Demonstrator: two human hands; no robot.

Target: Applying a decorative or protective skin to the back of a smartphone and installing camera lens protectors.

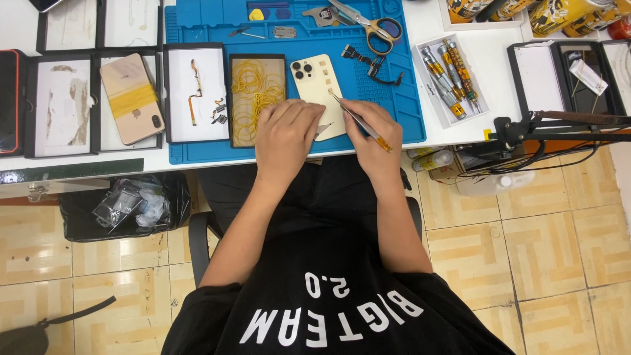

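— So why is the left hand (286, 135) lying flat, fingers spread, on that phone (320, 94)?
— Probably to pin it to the blue mat (401, 98) while the right hand (369, 135) pinches tweezers (358, 120) against it.

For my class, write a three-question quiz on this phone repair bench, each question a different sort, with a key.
1. True or false: the right hand holds scissors.
2. What lies under the left hand? A) a cream phone back B) a screwdriver C) a black bag
3. Fill in: the tray beside the cream phone back holds yellow rubber ____.

Key
1. False: it holds tweezers; the scissors lie at the far edge of the blue mat.
2. A
3. bands
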